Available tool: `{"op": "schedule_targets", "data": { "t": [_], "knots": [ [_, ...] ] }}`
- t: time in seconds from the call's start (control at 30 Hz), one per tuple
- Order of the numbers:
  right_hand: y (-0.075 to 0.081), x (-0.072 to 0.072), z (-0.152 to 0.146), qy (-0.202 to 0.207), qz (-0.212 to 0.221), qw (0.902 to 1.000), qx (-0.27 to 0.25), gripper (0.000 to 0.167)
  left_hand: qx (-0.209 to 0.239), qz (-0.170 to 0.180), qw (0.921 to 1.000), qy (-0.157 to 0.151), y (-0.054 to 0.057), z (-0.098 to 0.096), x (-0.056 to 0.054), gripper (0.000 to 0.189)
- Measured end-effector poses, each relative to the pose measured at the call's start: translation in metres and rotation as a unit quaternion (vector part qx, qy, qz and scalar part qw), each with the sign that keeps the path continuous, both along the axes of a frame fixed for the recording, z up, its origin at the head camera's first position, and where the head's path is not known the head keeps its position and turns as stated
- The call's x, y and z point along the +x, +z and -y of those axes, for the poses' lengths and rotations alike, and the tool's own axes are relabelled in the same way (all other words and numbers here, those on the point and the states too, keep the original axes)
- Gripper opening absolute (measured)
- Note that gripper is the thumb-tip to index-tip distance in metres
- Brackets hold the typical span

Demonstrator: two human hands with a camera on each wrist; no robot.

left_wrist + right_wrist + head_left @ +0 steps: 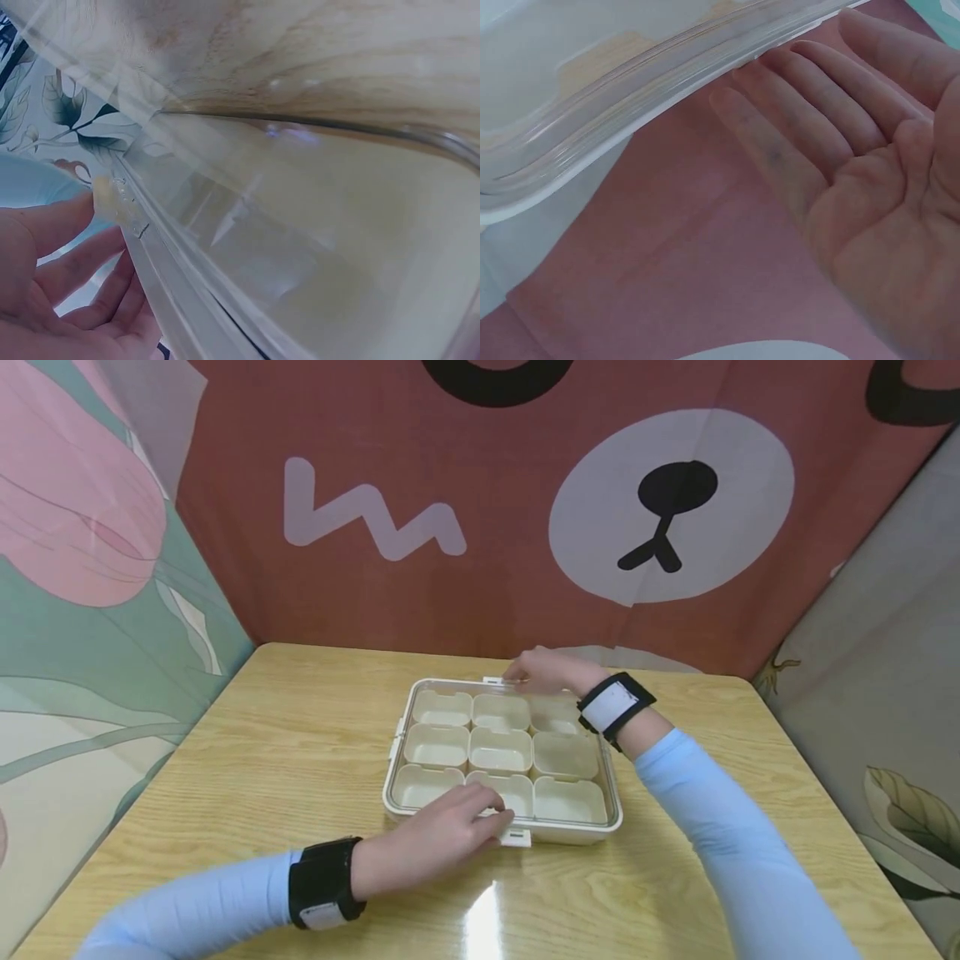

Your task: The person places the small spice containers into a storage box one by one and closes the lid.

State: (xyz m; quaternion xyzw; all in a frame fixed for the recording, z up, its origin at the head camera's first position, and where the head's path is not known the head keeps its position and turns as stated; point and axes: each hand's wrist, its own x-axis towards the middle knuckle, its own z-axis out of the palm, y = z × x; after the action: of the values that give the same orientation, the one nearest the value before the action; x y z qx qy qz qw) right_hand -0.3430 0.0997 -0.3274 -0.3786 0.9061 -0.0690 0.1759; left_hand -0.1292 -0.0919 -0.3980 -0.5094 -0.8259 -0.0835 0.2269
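A cream storage box (393,793) with several small compartments stands on the table, its see-through lid (300,225) on top. At the box's front edge, my left hand (442,835) has its thumb by a white latch (516,837). The left wrist view shows that thumb touching the latch, the other fingers loosely bent along the rim. My right hand (551,671) reaches over the far right part of the box to the back edge, near another latch (492,680). Its fingers (795,105) are almost straight, with tips at the rim in the right wrist view.
The box sits mid-table on a light wood tabletop (315,735). A printed cloth with a bear's face (510,552) hangs right behind the table's back edge. Patterned cloths (90,610) flank both sides. A latch (397,739) juts from the box's left side.
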Motion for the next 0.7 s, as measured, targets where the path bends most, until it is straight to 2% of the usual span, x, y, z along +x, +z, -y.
{"op": "schedule_targets", "data": {
  "t": [0.13, 0.4, 0.7],
  "knots": [
    [0.001, -0.007, 0.004, -0.007, 0.020, 0.9997, 0.010, 0.035, -0.012, 0.013, 0.9998, 0.002, 0.002, -0.001, 0.001, 0.027],
    [-0.004, -0.016, 0.013, -0.007, 0.035, 0.9986, 0.040, 0.031, -0.010, 0.014, 0.9998, 0.004, 0.001, -0.004, 0.001, 0.028],
    [-0.006, -0.018, 0.011, 0.010, 0.032, 0.9988, 0.034, 0.032, 0.025, 0.048, 0.9986, 0.000, 0.001, -0.008, -0.001, 0.027]
  ]
}}
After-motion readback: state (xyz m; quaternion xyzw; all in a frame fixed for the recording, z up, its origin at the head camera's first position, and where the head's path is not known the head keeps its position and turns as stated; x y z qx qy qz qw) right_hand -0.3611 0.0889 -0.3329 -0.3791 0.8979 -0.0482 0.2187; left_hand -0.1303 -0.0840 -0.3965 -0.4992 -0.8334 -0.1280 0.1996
